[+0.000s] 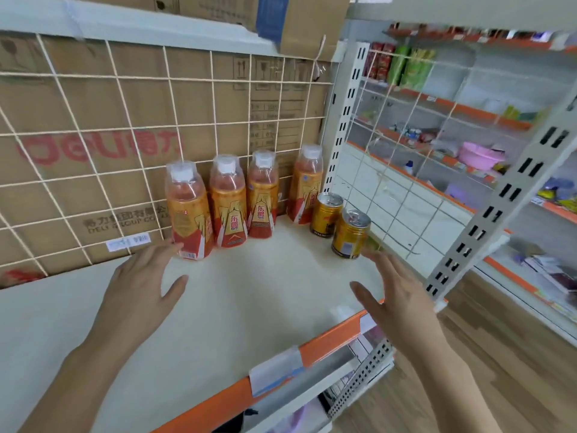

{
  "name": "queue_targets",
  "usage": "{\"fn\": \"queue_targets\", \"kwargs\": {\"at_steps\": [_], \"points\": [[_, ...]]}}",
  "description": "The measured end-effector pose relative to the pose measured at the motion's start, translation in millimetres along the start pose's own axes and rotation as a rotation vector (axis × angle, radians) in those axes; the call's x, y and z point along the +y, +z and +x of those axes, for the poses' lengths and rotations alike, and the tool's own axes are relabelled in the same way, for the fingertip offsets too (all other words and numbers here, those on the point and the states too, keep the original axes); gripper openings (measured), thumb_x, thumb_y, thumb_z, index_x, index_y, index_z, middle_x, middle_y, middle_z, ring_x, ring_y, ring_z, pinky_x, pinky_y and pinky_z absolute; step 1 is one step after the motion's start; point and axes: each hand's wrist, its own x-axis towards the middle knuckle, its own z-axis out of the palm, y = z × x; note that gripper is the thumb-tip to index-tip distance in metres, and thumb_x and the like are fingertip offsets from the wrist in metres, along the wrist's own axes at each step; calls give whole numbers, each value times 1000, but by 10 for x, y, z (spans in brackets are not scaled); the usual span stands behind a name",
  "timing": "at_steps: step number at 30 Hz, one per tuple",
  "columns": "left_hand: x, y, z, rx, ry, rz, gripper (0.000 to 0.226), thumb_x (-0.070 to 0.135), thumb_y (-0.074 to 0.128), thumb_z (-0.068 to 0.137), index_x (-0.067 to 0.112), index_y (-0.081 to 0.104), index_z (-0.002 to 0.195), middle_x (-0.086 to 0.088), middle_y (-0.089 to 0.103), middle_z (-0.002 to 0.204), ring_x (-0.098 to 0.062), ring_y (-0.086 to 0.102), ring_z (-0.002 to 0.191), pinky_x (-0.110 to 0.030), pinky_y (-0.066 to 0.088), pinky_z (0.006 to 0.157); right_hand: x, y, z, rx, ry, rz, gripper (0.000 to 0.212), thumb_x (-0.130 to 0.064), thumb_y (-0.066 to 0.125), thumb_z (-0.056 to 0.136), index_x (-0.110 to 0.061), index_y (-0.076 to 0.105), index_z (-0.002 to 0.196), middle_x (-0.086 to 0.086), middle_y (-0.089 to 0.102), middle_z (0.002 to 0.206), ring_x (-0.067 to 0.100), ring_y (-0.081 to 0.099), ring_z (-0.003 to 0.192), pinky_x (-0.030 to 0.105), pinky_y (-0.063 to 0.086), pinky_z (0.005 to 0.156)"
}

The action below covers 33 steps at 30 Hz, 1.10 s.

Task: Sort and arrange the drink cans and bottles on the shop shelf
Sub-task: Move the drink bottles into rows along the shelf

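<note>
left hand (140, 285) spreading open, gripping nothing, fingertips touching leftmost bottle (189, 214) at wire grid (125, 132) foot | right hand (396, 292) hovering open, empty, just beside front can (349, 234) | all four bottles standing along wire grid | both cans standing before wire grid's right end

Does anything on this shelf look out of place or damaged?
Nothing is spilled or fallen. The row is uneven: three bottles stand close together, while the fourth bottle stands apart to their right. The rear gold can and front gold can sit staggered before it, not in a line.
</note>
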Motion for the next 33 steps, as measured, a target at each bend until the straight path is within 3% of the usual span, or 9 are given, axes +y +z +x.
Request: {"fn": "queue_targets", "kwargs": {"at_steps": [4, 8, 13, 15, 18, 22, 28, 33], "points": [[-15, 11, 348, 99, -120, -66, 54, 17, 65, 83, 14, 47, 134, -9, 53, 130, -34, 50, 117, -49, 42, 89, -50, 188, 617, -28, -88, -5, 45, -32, 64, 85, -15, 52, 124, 4, 60, 109, 26, 61, 90, 30, 43, 66], [-67, 6, 682, 191, -238, -180, 61, 26, 64, 85, 14, 38, 139, -10, 49, 134, -30, 44, 124, -46, 36, 99, -242, 397, 1243, -67, -144, 107, 50, -29, 62, 87, -17, 46, 133, 3, 56, 122, 24, 55, 105, 28, 38, 72], [-22, 55, 1012, 213, -335, -298, 79, 41, 70, 77, 13, 33, 141, -7, 46, 139, -27, 44, 126, -45, 38, 100, -525, 741, 1980, -134, -122, 412, 61, -31, 66, 85, -21, 37, 138, -1, 54, 130, 18, 55, 114, 40, 51, 86], [14, 111, 1121, 195, -377, -377, 80, 44, 72, 73, 12, 36, 137, -7, 51, 133, -25, 49, 121, -44, 41, 98, -650, 861, 2196, -152, -102, 479, 70, -36, 69, 82, -24, 32, 140, -2, 55, 131, 16, 56, 114, 41, 51, 89], [120, 223, 1239, 207, -456, -535, 64, 36, 78, 70, 14, 44, 120, 1, 57, 110, -18, 55, 101, -34, 45, 83, -766, 1008, 2394, -211, -94, 503, 79, -38, 75, 76, -24, 30, 140, -4, 57, 128, 16, 56, 113, 34, 47, 92], [169, 357, 1296, 276, -506, -633, 63, 26, 82, 67, 22, 39, 112, 6, 53, 104, -14, 54, 97, -29, 43, 81, -732, 1154, 2444, -190, -32, 626, 70, -34, 80, 70, -20, 40, 126, -4, 63, 111, 16, 61, 101, 35, 49, 88], [245, 356, 1106, 331, -547, -651, 69, 19, 82, 67, 23, 39, 120, 4, 56, 110, -18, 56, 103, -36, 47, 86, -607, 1139, 2332, -220, -41, 733, 55, -31, 76, 72, -23, 47, 118, -6, 60, 106, 11, 57, 93, 24, 45, 80], [488, 350, 653, 383, -595, -638, 82, 19, 82, 67, 23, 35, 134, 4, 55, 119, -15, 54, 107, -36, 48, 89, -515, 971, 2012, -280, -81, 829, 50, -28, 75, 73, -29, 46, 113, -19, 55, 93, 5, 56, 89, 22, 46, 77]]}}
